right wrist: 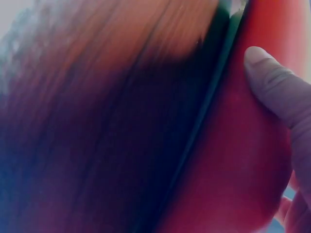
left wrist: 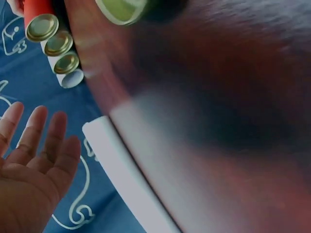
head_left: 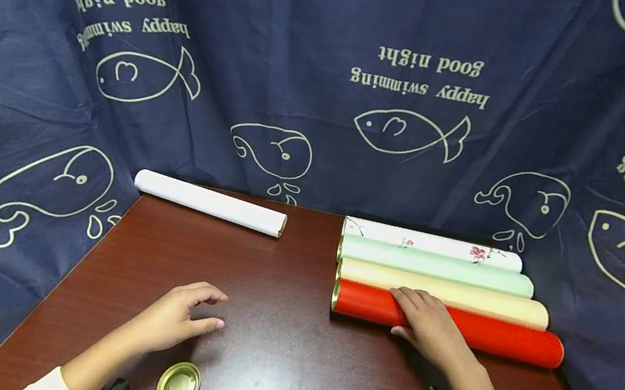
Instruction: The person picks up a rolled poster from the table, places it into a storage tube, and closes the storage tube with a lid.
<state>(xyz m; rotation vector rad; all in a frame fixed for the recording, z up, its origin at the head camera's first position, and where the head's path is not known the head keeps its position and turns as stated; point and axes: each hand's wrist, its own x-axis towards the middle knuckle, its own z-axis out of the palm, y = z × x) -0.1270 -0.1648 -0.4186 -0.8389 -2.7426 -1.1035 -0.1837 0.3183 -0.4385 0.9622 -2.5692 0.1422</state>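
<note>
My right hand [head_left: 431, 327] grips the red cardboard tube [head_left: 504, 335] from above, with the thumb [right wrist: 272, 77] on its near side and the other fingers over the top. The tube lies on the table, nearest to me in a row of tubes. Behind it are a cream tube [head_left: 473, 298], a pale green tube [head_left: 441, 268] and a white tube with pink blossoms [head_left: 438, 245]. At the left, my left hand [head_left: 175, 317] hovers above the table with nothing in it, fingers relaxed and apart from the thumb. Close below that hand lies a round gold-coloured metal lid [head_left: 179, 385].
A plain white tube [head_left: 208, 201] lies along the back left edge of the dark wooden table [head_left: 281, 325]. A navy curtain [head_left: 306, 73] with fish drawings hangs behind and at both sides. The left wrist view shows metal caps [left wrist: 43, 27] on tube ends.
</note>
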